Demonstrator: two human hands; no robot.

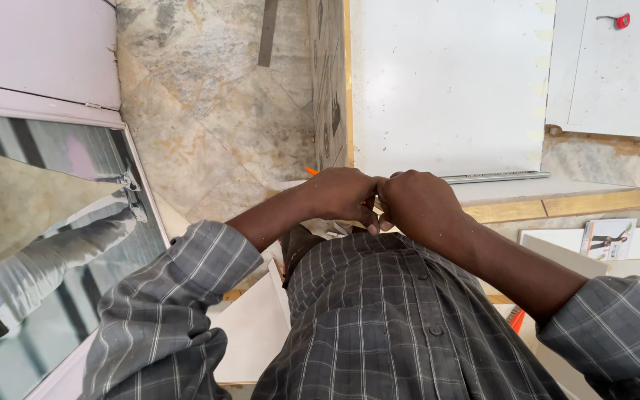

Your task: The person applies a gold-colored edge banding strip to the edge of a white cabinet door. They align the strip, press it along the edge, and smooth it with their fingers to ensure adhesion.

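Right now both hands meet close in front of the person's chest, above the grey checked shirt [394,318], and between them is a thin orange pencil [311,171]. Only its pointed end shows clearly, coming out past the knuckles of the left hand [342,194] toward the left of the view; a small orange piece appears again in the gap where the two hands touch, so the long axis of the pencil runs roughly sideways, from the right hand [420,204] through the left hand and out. The left hand is curled around the shaft and grips it. The right hand is clenched at the other end, with fingers bent inward against the left hand, but I cannot tell if it pinches the pencil itself or something small at its end, because the fingers hide that part. The two hands are equally near to the pencil; the free tip lies on the left hand's side. Beyond the hands a large white board [446,89] lies flat, and a long grey metal strip [494,177] rests along its near edge, just behind the right hand and apart from it. A brown wooden edge [572,204] runs further to the right. On the left is marble floor [209,111] and a mirror panel [46,222] leaning by it. A small red thing [621,21] lies on a white panel at the far right corner.
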